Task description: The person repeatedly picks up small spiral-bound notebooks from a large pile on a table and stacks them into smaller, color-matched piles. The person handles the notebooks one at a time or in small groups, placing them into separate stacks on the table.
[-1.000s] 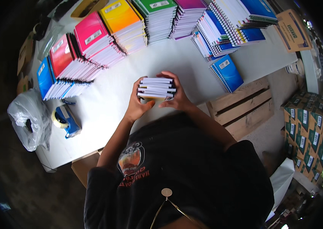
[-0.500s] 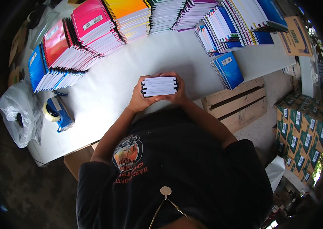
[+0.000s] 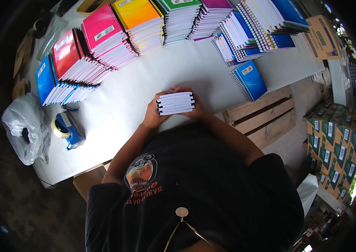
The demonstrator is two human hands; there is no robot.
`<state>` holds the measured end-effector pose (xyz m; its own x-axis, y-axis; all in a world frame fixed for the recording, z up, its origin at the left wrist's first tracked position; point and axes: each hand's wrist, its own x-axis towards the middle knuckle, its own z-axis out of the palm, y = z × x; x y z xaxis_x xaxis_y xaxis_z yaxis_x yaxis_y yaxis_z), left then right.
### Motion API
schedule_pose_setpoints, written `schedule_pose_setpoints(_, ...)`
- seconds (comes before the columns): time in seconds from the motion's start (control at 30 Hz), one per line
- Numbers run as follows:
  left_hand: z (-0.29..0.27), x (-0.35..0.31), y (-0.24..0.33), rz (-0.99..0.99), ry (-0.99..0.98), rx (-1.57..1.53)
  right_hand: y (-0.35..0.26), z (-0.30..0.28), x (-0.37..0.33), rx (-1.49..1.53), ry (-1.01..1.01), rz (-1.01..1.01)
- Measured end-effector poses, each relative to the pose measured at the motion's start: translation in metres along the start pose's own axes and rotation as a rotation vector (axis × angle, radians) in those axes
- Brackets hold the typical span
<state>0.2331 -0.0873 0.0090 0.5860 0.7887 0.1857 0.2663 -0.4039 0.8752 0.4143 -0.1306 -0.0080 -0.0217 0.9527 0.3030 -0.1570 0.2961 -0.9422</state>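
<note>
Between my two hands, at the near edge of the white table, is a small stack of spiral notebooks (image 3: 176, 103). Its white page edges face up, and black binding shows at both sides. My left hand (image 3: 153, 111) wraps round the left side of the stack, fingers closed. On the opposite side my right hand (image 3: 196, 107) is closed against it, its fingers partly hidden behind the notebooks. The covers of the held notebooks cannot be seen.
Tall notebook stacks, among them pink (image 3: 104, 31), yellow (image 3: 140, 19) and red (image 3: 70, 54), curve along the far side of the table (image 3: 123, 96). A blue notebook pile (image 3: 250, 80) lies at right. Leftward are a blue tape dispenser (image 3: 72, 130) and a plastic bag (image 3: 26, 130). A wooden pallet (image 3: 264, 115) stands beyond the table edge.
Held in both hands, the notebook stack has come slightly down, closer to my body. The view has shifted a little; the other piles look unmoved.
</note>
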Motion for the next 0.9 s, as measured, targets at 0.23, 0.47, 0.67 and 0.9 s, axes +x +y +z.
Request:
schedule_pose_setpoints(0.23,-0.023,0.017,0.047,-0.543,-0.203,-0.574,-0.040,-0.010,0.017,0.115,-0.017,0.318)
schedule_pose_setpoints(0.47,-0.082,0.086,0.129,-0.039,0.157,0.692,-0.075,-0.010,0.033,0.785,0.120,0.555)
schedule_pose_setpoints(0.67,-0.090,0.199,0.129,0.451,0.380,0.802,-0.081,-0.013,0.036,0.780,0.202,0.539)
schedule_pose_setpoints(0.9,-0.072,0.240,0.122,0.488,0.255,0.893,-0.084,-0.020,0.039,0.710,0.211,0.545)
